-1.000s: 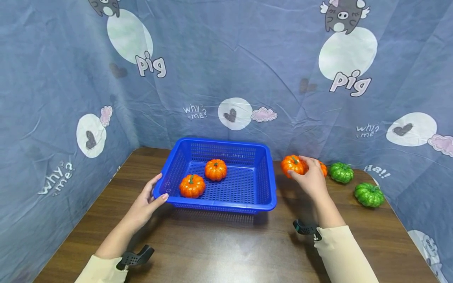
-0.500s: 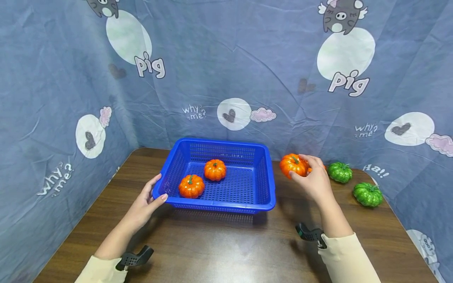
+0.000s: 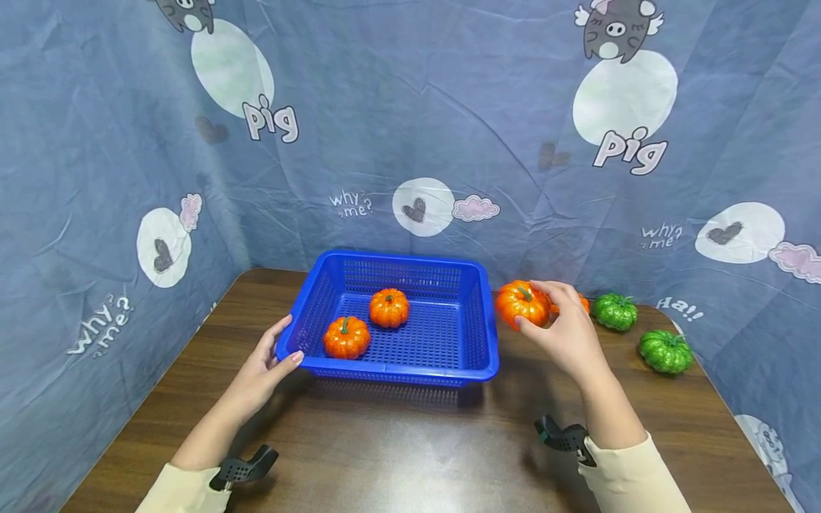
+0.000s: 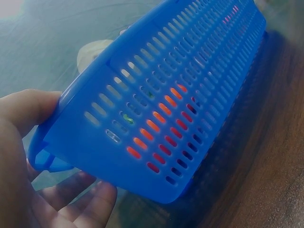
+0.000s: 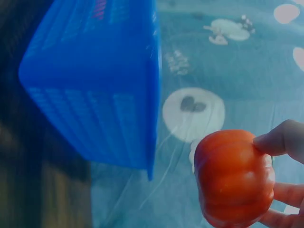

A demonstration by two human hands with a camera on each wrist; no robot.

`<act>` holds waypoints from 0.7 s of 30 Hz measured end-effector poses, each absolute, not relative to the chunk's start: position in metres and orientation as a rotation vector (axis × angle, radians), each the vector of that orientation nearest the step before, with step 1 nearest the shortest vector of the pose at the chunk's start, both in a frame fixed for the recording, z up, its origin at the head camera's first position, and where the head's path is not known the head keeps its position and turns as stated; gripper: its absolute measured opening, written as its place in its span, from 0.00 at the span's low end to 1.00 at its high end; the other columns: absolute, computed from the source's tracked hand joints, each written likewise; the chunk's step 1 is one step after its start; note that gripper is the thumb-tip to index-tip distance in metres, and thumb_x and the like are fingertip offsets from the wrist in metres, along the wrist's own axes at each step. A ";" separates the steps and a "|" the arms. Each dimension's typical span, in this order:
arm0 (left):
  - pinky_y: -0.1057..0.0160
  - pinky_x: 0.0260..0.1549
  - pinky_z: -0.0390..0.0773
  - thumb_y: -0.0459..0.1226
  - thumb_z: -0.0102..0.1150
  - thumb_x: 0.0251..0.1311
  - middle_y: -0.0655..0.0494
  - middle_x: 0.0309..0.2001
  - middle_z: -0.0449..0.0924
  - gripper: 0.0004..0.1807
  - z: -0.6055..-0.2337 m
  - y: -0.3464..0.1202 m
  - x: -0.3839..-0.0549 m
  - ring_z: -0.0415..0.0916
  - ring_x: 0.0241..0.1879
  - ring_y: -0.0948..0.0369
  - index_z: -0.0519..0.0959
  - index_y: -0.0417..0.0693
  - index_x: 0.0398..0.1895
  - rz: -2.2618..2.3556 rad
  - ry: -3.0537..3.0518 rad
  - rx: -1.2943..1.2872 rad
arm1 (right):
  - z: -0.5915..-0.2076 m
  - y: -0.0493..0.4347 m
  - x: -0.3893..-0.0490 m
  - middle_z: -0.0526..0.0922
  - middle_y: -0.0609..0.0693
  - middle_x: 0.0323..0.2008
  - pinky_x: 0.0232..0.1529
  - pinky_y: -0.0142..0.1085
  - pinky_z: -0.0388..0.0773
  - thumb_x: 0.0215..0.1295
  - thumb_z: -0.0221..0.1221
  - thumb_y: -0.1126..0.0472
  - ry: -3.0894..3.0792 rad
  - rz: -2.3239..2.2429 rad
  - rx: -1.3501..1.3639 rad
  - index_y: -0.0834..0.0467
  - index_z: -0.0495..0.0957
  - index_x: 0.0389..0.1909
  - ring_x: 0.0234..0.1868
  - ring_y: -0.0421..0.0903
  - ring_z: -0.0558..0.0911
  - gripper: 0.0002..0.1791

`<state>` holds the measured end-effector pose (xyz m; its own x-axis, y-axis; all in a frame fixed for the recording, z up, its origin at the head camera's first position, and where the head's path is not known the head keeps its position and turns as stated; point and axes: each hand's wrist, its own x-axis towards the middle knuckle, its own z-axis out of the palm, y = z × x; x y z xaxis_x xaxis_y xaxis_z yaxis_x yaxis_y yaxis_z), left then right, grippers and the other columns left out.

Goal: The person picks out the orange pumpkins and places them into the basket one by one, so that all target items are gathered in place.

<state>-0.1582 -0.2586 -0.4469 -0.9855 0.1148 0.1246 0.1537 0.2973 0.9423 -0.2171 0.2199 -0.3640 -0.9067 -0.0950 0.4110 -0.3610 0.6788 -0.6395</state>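
My right hand point(image 3: 567, 328) pinches a small glossy orange pumpkin point(image 3: 521, 303) between thumb and fingers, just beyond the right rim of a blue slotted basket point(image 3: 474, 376). The right wrist view shows this pumpkin point(image 5: 233, 179) held up beside the basket's wall point(image 5: 95, 109). At the basket's near left corner, my left hand point(image 3: 261, 370) grips the rim, thumb on top and fingers below, also plain in the left wrist view point(image 4: 71, 190). Inside the basket, toward the left, sit two orange pumpkins, one nearer point(image 3: 346, 338) and one farther back point(image 3: 389, 308).
Another orange pumpkin point(image 3: 582, 302) is partly hidden behind my right hand. Two green pumpkins stand at the right, one at the back point(image 3: 615, 312) and one nearer the edge point(image 3: 665, 352). A blue printed cloth point(image 3: 410, 128) hangs behind the brown wooden table point(image 3: 398, 442).
My right hand has lifted the pumpkin and shifted it left toward the basket, uncovering more of the orange one behind. My left hand and the basket have stayed in place.
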 end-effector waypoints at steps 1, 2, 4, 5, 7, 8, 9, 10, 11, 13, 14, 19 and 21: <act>0.78 0.54 0.67 0.38 0.53 0.73 0.31 0.75 0.48 0.40 -0.447 -0.259 -0.158 0.57 0.70 0.35 0.43 0.47 0.81 -1.817 -2.510 -0.254 | -0.363 0.218 -0.215 0.72 0.59 0.61 0.55 0.54 0.73 0.55 0.71 0.59 -2.552 1.077 0.369 0.61 0.75 0.63 0.59 0.59 0.72 0.33; 0.77 0.55 0.67 0.38 0.53 0.73 0.32 0.75 0.48 0.40 -0.446 -0.259 -0.158 0.57 0.70 0.35 0.43 0.48 0.81 -1.811 -2.515 -0.250 | -0.361 0.217 -0.214 0.72 0.59 0.61 0.54 0.54 0.73 0.55 0.71 0.59 -2.557 1.074 0.377 0.61 0.75 0.63 0.59 0.59 0.72 0.33; 0.76 0.55 0.67 0.38 0.53 0.73 0.32 0.76 0.48 0.40 -0.446 -0.259 -0.158 0.57 0.70 0.35 0.43 0.48 0.81 -1.803 -2.522 -0.244 | -0.360 0.213 -0.211 0.72 0.58 0.61 0.54 0.53 0.74 0.55 0.72 0.58 -2.562 1.074 0.391 0.61 0.75 0.62 0.58 0.58 0.73 0.33; 0.76 0.56 0.67 0.38 0.53 0.73 0.32 0.76 0.48 0.40 -0.446 -0.259 -0.158 0.57 0.70 0.35 0.43 0.48 0.81 -1.802 -2.523 -0.243 | -0.359 0.211 -0.211 0.72 0.58 0.61 0.54 0.52 0.75 0.55 0.72 0.58 -2.563 1.075 0.399 0.60 0.75 0.62 0.57 0.57 0.74 0.33; 0.76 0.55 0.67 0.38 0.53 0.73 0.32 0.76 0.48 0.40 -0.446 -0.259 -0.158 0.57 0.70 0.35 0.43 0.48 0.81 -1.800 -2.525 -0.241 | -0.359 0.208 -0.209 0.72 0.57 0.60 0.53 0.51 0.75 0.54 0.72 0.59 -2.564 1.082 0.418 0.60 0.76 0.62 0.57 0.56 0.74 0.33; 0.76 0.55 0.67 0.38 0.53 0.73 0.32 0.75 0.48 0.40 -0.446 -0.259 -0.158 0.57 0.70 0.35 0.43 0.48 0.81 -1.802 -2.523 -0.242 | -0.359 0.205 -0.209 0.73 0.57 0.60 0.53 0.50 0.76 0.54 0.72 0.59 -2.564 1.087 0.428 0.60 0.76 0.62 0.56 0.55 0.75 0.33; 0.77 0.55 0.67 0.38 0.53 0.74 0.32 0.75 0.48 0.40 -0.447 -0.259 -0.158 0.57 0.70 0.35 0.43 0.48 0.81 -1.803 -2.522 -0.243 | -0.359 0.204 -0.208 0.73 0.57 0.60 0.53 0.50 0.77 0.54 0.72 0.59 -2.562 1.095 0.439 0.60 0.76 0.62 0.55 0.55 0.76 0.33; 0.78 0.54 0.66 0.38 0.53 0.74 0.31 0.75 0.48 0.40 -0.447 -0.259 -0.158 0.56 0.70 0.35 0.43 0.47 0.81 -1.803 -2.520 -0.243 | -0.359 0.202 -0.208 0.73 0.56 0.60 0.53 0.49 0.77 0.54 0.72 0.59 -2.560 1.099 0.448 0.60 0.76 0.62 0.55 0.55 0.76 0.32; 0.79 0.54 0.66 0.38 0.53 0.74 0.31 0.75 0.48 0.40 -0.447 -0.259 -0.158 0.56 0.70 0.35 0.44 0.47 0.81 -1.805 -2.519 -0.243 | -0.359 0.200 -0.208 0.73 0.56 0.60 0.53 0.49 0.77 0.54 0.72 0.60 -2.558 1.106 0.458 0.60 0.76 0.62 0.54 0.54 0.77 0.32; 0.80 0.53 0.66 0.38 0.53 0.73 0.31 0.75 0.48 0.40 -0.448 -0.259 -0.158 0.56 0.70 0.35 0.44 0.47 0.80 -1.812 -2.512 -0.246 | -0.359 0.196 -0.207 0.74 0.56 0.59 0.53 0.49 0.78 0.54 0.72 0.60 -2.552 1.114 0.474 0.60 0.76 0.61 0.54 0.54 0.77 0.32; 0.79 0.54 0.66 0.38 0.53 0.73 0.32 0.75 0.48 0.40 -0.448 -0.259 -0.159 0.56 0.71 0.35 0.44 0.47 0.80 -1.810 -2.513 -0.245 | -0.359 0.194 -0.207 0.74 0.56 0.59 0.53 0.49 0.78 0.54 0.72 0.60 -2.548 1.120 0.480 0.60 0.77 0.61 0.54 0.54 0.77 0.32; 0.74 0.57 0.67 0.38 0.54 0.73 0.33 0.76 0.48 0.40 -0.447 -0.259 -0.159 0.57 0.71 0.35 0.44 0.48 0.81 -1.788 -2.528 -0.236 | -0.358 0.185 -0.207 0.74 0.56 0.58 0.53 0.49 0.79 0.52 0.73 0.61 -2.528 1.133 0.512 0.60 0.77 0.60 0.56 0.53 0.76 0.32; 0.73 0.57 0.67 0.39 0.54 0.73 0.33 0.76 0.48 0.40 -0.446 -0.259 -0.158 0.57 0.71 0.35 0.44 0.48 0.81 -1.782 -2.532 -0.234 | -0.358 0.182 -0.207 0.74 0.56 0.58 0.53 0.49 0.79 0.52 0.73 0.61 -2.526 1.143 0.525 0.60 0.77 0.60 0.56 0.53 0.76 0.32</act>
